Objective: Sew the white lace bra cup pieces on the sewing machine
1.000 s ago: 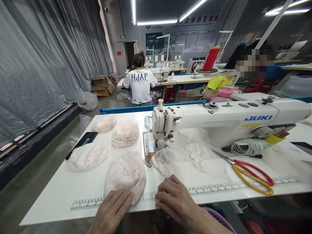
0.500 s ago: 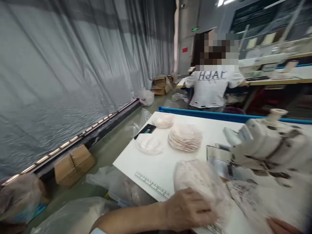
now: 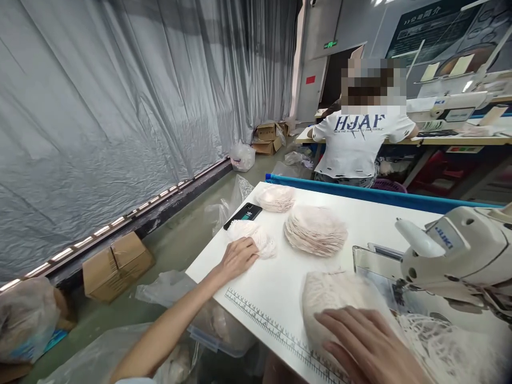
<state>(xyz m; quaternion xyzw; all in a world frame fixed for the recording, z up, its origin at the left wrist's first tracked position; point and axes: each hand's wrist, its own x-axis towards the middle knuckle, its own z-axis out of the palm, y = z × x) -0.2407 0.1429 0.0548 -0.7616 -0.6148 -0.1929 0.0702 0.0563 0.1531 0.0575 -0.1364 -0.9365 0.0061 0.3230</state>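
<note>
The left hand (image 3: 240,256) has moved across the counter (image 3: 278,285) to a white lace pile (image 3: 263,241) at the right hand's (image 3: 366,341) ten o'clock; its grip cannot be told. The right hand lies spread on pale fabric (image 3: 334,290). Lace pickup appears under way; a light pinch seems needed next.

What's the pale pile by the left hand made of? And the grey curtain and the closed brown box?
Pale pile: thin, soft fabric, maybe lace; it looks crinkly.
Grey curtain: shiny plastic or coated cloth, can't tell which; its creases catch light.
Closed brown box: dull cardboard, probably, from its flat folded top.
</note>
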